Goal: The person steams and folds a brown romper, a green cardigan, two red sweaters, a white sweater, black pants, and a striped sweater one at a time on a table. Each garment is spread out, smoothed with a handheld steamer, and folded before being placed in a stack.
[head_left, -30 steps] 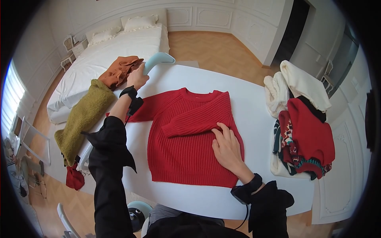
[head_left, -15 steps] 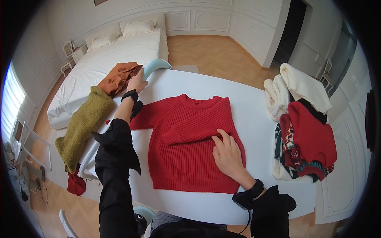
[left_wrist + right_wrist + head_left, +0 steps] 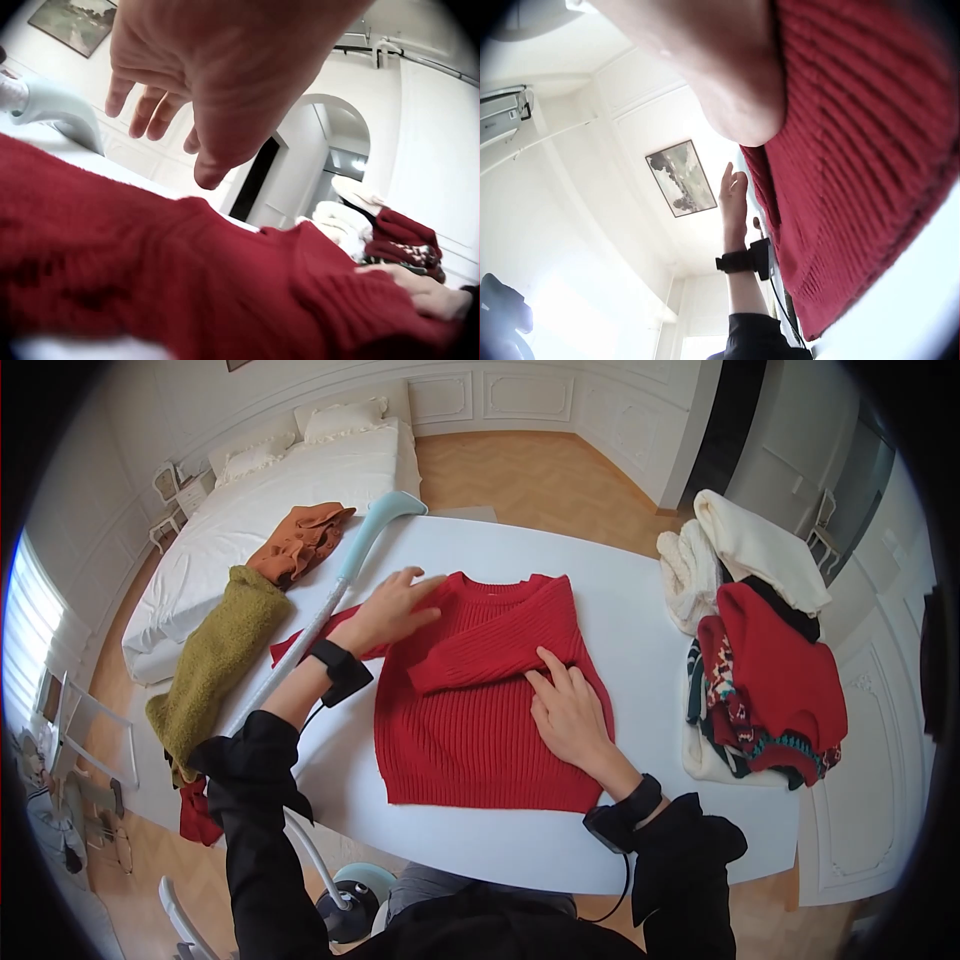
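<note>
A red ribbed sweater (image 3: 480,745) lies flat on the white table (image 3: 640,720). Its right-hand sleeve is folded across the chest, and the other stretches left, partly hidden behind my left forearm. My left hand (image 3: 392,610) hovers over that shoulder and sleeve with fingers spread, holding nothing; the left wrist view shows it raised above the knit. My right hand (image 3: 575,710) rests on the sweater near its right side, fingertips at the folded sleeve. A pale blue garment steamer head (image 3: 385,520) lies at the far left edge, its hose running down beside my left forearm.
On the left lie an olive fuzzy garment (image 3: 215,660) and a rust-coloured one (image 3: 303,543). A pile of folded knitwear (image 3: 785,670) stands at the right. Behind the table is a white bed (image 3: 270,510); the steamer base (image 3: 350,910) is on the floor.
My left hand has let go of the steamer head, leaving it on the table, and moved right and nearer, over the sweater's shoulder. My right hand stays on the sweater.
</note>
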A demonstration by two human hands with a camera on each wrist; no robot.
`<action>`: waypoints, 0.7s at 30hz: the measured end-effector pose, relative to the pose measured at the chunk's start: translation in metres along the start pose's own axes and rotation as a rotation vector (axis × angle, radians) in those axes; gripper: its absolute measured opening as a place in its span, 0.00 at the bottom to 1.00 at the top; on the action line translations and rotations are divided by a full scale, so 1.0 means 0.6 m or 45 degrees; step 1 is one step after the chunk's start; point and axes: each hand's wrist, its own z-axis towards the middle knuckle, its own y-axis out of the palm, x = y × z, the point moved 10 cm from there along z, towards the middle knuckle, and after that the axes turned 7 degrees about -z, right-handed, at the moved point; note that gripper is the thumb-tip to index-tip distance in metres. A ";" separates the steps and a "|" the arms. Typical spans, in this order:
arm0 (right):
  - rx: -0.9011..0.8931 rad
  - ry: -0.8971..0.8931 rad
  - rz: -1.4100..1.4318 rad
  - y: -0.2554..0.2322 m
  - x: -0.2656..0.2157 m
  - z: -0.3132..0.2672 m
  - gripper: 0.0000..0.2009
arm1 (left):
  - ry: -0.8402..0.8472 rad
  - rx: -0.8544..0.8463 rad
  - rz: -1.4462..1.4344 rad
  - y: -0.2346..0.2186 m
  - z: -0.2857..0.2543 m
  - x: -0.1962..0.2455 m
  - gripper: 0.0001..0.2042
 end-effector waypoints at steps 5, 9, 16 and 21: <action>0.007 -0.026 -0.002 0.001 0.001 -0.003 0.15 | -0.296 -0.327 0.134 0.095 -0.058 0.020 0.25; -0.042 -0.070 -0.030 -0.003 0.007 -0.006 0.15 | -0.382 -0.379 0.093 0.103 -0.064 0.032 0.26; -0.315 -0.039 0.010 -0.031 0.032 -0.027 0.16 | -0.464 -0.410 0.192 0.093 -0.102 0.101 0.28; -0.474 0.023 0.018 -0.022 0.050 -0.036 0.17 | -0.271 -0.339 -0.094 0.035 -0.153 0.103 0.25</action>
